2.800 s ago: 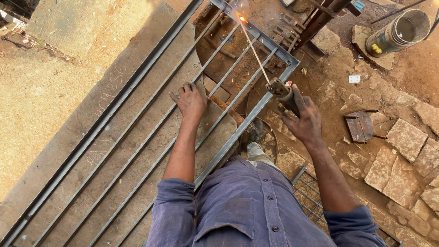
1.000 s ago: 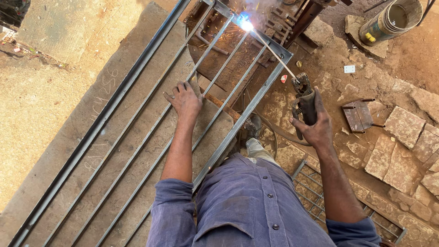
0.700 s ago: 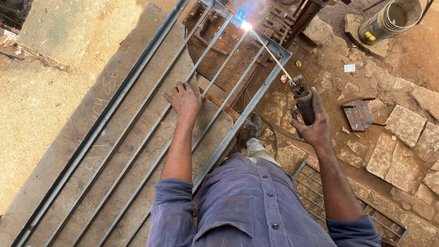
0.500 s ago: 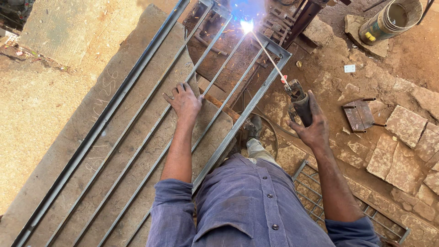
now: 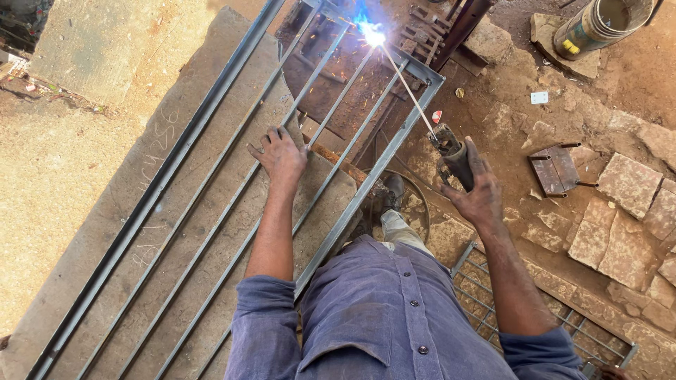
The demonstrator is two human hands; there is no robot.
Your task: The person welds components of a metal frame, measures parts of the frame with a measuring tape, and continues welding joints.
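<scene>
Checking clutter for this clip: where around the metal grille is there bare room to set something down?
Bare ground lies left of the grille's long rail, and dirt past the bucket. It is crowded around the right hand with the electrode holder: stones, small metal stand.

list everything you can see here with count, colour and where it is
metal grille frame: one, grey bars, lying flat across the slab, left to centre
concrete slab: one, tan, under the frame
welding rod: one, thin and pale, running from the holder up to the frame's far corner
arc flash: one, blue-white, at the rod's tip
electrode holder: one, dark, centre right
small metal stool: one, rusty brown, on the ground at right
bucket: one, grey-green, top right
stone pavers: several, tan, right side
second grille: one, grey, lower right
left hand: resting on the frame's bars
right hand: grip closed on the electrode holder
</scene>
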